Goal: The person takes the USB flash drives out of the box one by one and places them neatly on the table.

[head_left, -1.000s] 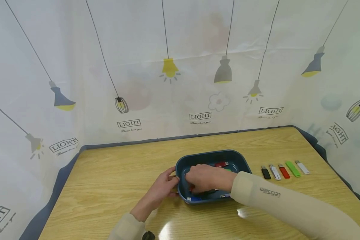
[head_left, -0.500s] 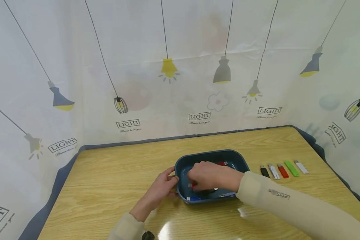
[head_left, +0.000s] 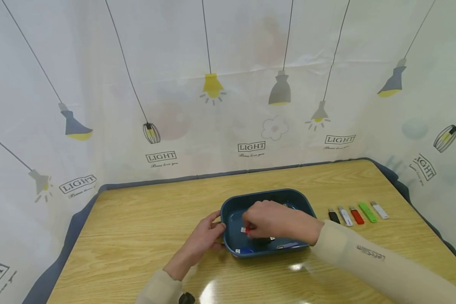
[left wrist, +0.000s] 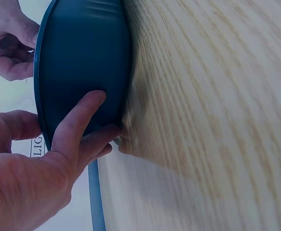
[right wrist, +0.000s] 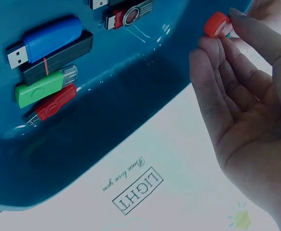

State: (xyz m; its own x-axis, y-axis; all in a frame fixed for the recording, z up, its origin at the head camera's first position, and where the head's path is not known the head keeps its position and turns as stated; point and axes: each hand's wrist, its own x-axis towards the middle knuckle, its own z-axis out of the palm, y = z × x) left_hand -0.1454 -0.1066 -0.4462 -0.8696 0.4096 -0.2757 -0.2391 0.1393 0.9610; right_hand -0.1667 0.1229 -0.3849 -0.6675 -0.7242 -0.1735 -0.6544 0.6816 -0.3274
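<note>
two cream sleeves, smooth and rather close-fitting, cover the forearms. the right sleeve is plain but for a short line of dark lettering along the forearm, small and blurred, something like "let'sslim". its cuff ends near the wrist. the left sleeve, the same cream, shows only its lower end; beside it sits a small, rounded black piece. the left hand and right hand are bare.
</note>
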